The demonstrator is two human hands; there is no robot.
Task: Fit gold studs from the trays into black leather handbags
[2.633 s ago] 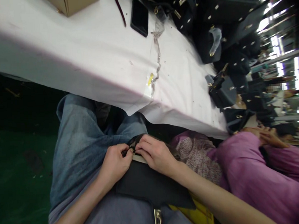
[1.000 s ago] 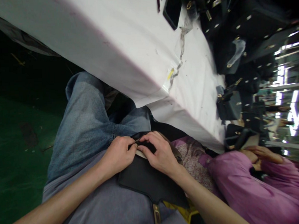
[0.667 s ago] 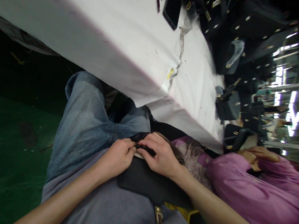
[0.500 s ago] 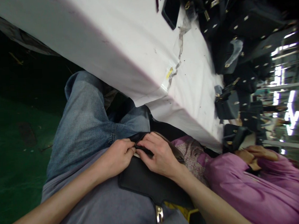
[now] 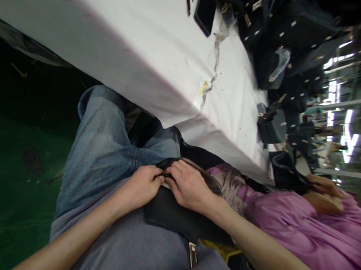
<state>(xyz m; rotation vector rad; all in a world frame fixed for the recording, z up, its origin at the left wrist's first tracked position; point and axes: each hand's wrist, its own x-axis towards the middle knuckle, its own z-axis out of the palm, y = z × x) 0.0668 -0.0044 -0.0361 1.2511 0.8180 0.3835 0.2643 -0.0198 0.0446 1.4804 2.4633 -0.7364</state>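
Note:
A black handbag (image 5: 185, 219) lies in my lap, its smooth flap toward my body. At its upper edge, the fingertips of my left hand (image 5: 144, 186) pinch the rim of the opening. Right beside it, my right hand (image 5: 190, 185) is closed on the same edge, thumb below and fingers curled over the top. The two sets of fingertips almost meet. A narrow pale strip shows under them; what exactly lies between the fingers is hidden. A gold metal clasp (image 5: 192, 255) hangs near the bag's lower end.
A white-covered table (image 5: 163, 50) stands before my knees, with a dark phone (image 5: 205, 12) on it. Several black bags (image 5: 274, 64) are piled along its far side. To my right sits a person in a pink top (image 5: 286, 218), hands on a black bag. The floor (image 5: 17, 169) is green.
My hands stay on the bag's edge with only slight finger shifts. The neighbouring person's hands and arms have moved, and the black bag by them has shifted.

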